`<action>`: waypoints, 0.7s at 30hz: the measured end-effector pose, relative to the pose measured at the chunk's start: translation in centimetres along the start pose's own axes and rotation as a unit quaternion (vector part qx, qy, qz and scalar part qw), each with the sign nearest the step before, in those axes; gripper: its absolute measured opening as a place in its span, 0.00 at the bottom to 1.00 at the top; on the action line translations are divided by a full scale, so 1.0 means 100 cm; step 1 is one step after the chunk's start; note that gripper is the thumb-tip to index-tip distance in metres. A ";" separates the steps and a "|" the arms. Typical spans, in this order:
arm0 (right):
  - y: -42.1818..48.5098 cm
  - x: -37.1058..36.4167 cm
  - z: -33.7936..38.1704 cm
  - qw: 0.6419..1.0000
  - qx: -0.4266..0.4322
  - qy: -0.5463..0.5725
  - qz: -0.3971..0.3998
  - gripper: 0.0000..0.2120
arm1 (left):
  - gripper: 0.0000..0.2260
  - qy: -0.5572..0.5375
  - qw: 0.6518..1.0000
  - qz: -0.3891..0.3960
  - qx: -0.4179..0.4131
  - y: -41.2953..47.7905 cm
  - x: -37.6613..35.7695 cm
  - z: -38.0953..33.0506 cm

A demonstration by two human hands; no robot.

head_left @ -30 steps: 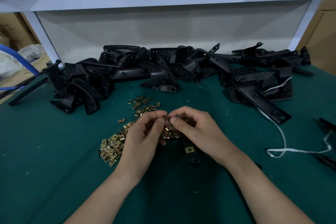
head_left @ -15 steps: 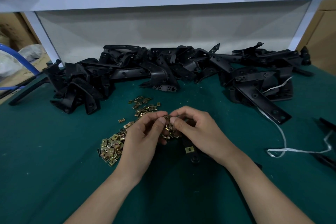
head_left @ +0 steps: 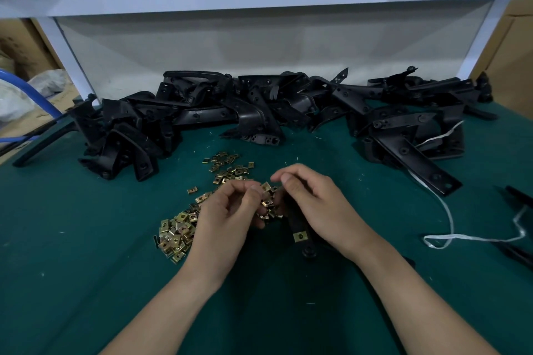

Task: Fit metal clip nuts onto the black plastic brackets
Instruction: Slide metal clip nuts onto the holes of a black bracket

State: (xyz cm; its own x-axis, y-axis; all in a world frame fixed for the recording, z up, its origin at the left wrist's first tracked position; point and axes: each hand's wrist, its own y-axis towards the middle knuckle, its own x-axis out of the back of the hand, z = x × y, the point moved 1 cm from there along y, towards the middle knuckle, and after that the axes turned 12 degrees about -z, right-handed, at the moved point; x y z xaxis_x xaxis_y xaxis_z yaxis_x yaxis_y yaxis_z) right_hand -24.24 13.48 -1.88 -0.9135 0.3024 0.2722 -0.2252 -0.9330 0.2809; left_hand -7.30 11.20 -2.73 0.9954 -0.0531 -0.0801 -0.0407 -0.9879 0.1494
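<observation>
- The clip nut (head_left: 265, 185) sits just above the middle of the frame, at the tip of the left hand's (head_left: 227, 212) thumb. A moment ago both hands met on it, fingertips together; now they have drawn a little apart.
- The left hand appears to pinch that nut between thumb and forefinger, its other fingers curled.
- The right hand (head_left: 318, 204) has come off the nut. Its thumb and forefinger are curled close together just right of it; whether they hold anything I cannot tell.
- This looks like one nut picked out and turned the right way, ready to be pushed on.
- Under the right hand lies a black bracket (head_left: 297, 223), running towards the lower middle, with a fitted nut (head_left: 299, 236) already on its near end.
- The loose clip nuts (head_left: 177, 232) spread left of and above the hands on the green mat (head_left: 86, 268).
- The heap of brackets (head_left: 259, 112) fills the upper middle, apparently still unfitted, so most of the work remains.
- A white cord (head_left: 450, 212) trails at the right.
</observation>
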 end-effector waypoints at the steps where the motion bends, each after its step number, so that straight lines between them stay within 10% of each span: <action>1: 0.000 0.000 -0.001 1.000 -0.004 -0.003 -0.009 0.09 | 0.05 0.007 1.000 -0.001 -0.002 0.000 0.000 0.000; 21: 0.000 -0.002 -0.009 0.993 -0.017 -0.101 -0.061 0.10 | 0.06 0.122 0.987 0.104 -0.027 -0.005 -0.006 -0.003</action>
State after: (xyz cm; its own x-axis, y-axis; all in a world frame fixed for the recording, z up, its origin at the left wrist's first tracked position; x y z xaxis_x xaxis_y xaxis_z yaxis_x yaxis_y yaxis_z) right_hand -24.36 13.23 -2.78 -0.7927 0.4430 0.4189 -0.3442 -0.8923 0.2923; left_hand -7.83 11.79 -2.47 0.9577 -0.2109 0.1956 -0.2481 -0.9497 0.1908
